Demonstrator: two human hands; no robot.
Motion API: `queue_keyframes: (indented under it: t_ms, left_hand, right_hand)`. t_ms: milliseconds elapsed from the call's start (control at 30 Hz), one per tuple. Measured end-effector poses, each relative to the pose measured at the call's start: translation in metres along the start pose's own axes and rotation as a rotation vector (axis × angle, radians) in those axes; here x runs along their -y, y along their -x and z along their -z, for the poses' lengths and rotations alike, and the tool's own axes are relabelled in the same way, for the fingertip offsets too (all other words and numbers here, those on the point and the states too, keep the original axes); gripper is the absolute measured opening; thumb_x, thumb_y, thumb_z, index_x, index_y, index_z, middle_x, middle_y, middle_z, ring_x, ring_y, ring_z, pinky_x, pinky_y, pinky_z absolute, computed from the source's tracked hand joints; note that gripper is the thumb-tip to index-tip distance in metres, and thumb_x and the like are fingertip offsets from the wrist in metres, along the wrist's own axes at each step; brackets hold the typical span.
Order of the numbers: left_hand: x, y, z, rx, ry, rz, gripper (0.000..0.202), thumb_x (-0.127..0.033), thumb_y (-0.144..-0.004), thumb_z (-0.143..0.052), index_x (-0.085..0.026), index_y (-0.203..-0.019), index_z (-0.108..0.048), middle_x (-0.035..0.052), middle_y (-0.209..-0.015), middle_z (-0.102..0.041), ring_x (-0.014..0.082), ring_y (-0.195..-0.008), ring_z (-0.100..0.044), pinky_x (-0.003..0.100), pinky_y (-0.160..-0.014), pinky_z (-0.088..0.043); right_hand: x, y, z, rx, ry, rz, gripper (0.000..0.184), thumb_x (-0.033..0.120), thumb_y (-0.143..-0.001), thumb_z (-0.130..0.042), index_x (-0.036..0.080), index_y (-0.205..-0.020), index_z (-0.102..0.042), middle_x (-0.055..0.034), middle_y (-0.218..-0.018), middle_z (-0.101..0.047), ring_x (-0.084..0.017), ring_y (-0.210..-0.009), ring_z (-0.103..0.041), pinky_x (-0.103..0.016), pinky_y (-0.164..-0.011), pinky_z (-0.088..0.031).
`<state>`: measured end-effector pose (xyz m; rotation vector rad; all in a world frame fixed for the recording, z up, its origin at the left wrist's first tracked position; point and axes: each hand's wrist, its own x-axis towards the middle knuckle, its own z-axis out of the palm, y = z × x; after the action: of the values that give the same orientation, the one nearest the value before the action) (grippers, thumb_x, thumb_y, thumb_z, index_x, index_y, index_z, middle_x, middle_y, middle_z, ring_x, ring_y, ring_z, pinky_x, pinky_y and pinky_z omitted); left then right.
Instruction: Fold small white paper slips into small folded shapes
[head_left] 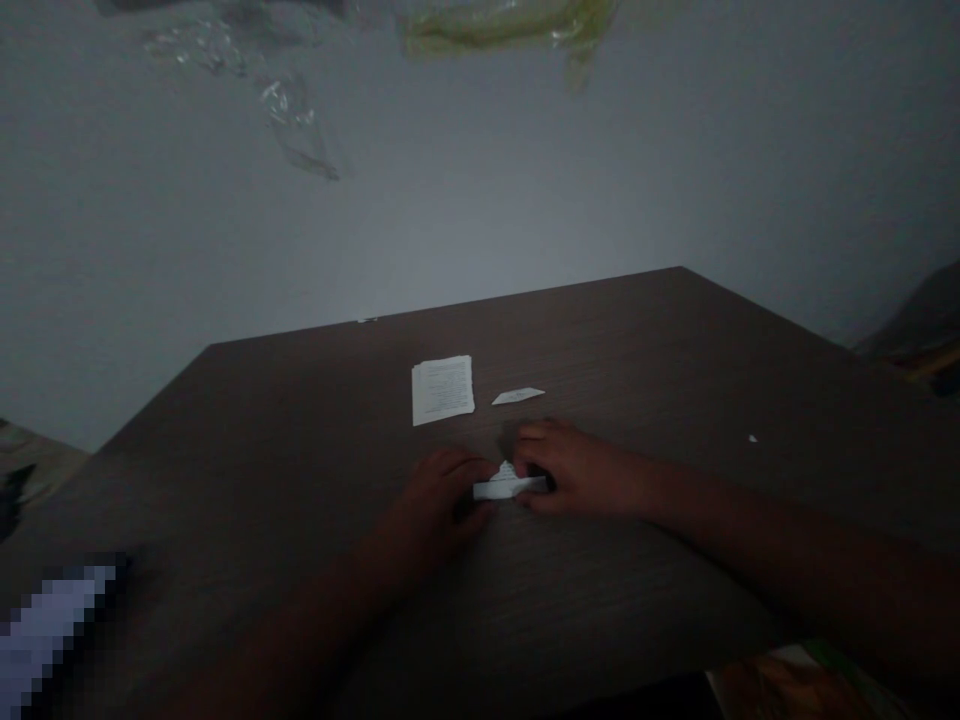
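A small folded piece of printed paper (504,487) lies low over the table between my two hands, its middle rising to a point. My left hand (442,500) grips its left end, thumb and fingers curled around it. At the other end, my right hand (559,468) pinches the paper with bent fingers. Just beyond the hands is a flat, slanted folded paper strip (517,396). Farther left sits a stack of square printed paper sheets (444,390).
The dark wooden table (300,420) meets a pale wall (480,200) with clear and yellow tape on it. A white scrap (753,438) lies to the right. A pixelated pale object (52,630) is at the lower left edge.
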<state>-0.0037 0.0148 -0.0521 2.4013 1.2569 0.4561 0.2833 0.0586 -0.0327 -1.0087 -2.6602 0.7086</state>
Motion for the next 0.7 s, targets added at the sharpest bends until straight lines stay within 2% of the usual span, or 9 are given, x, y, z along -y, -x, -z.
queue_keyframes:
  t_ms: [267, 433, 700]
  left_hand:
    - [-0.0049, 0.0004, 0.0032, 0.014, 0.013, 0.015, 0.037, -0.018, -0.109, -0.075, -0.028, -0.144, -0.084, 0.0106, -0.148, -0.087, 0.0345, -0.141, -0.08, 0.057, -0.13, -0.064]
    - [-0.0054, 0.0009, 0.0049, 0.025, 0.052, 0.026, 0.032, -0.019, -0.108, -0.076, -0.024, -0.139, -0.084, 0.0122, -0.143, -0.087, 0.0362, -0.138, -0.081, 0.059, -0.128, -0.064]
    - [-0.0084, 0.0028, 0.0062, 0.03, 0.042, 0.049, 0.034, -0.018, -0.109, -0.074, -0.026, -0.141, -0.083, 0.0119, -0.145, -0.087, 0.0351, -0.138, -0.08, 0.057, -0.129, -0.063]
  right_hand:
    - [-0.0043, -0.0002, -0.0054, -0.058, -0.015, 0.041, 0.021, 0.017, -0.095, -0.092, 0.023, -0.104, -0.075, -0.0047, -0.112, -0.078, -0.028, -0.11, -0.075, -0.044, -0.105, -0.055]
    - [-0.0042, 0.0009, -0.0074, -0.082, -0.013, 0.051, 0.023, 0.021, -0.094, -0.093, 0.028, -0.102, -0.074, -0.0037, -0.109, -0.079, -0.031, -0.109, -0.078, -0.046, -0.103, -0.056]
    - [0.0012, 0.0032, -0.0051, -0.063, 0.01, 0.057, 0.021, 0.017, -0.097, -0.091, 0.023, -0.107, -0.074, -0.0062, -0.112, -0.079, -0.03, -0.109, -0.074, -0.046, -0.105, -0.055]
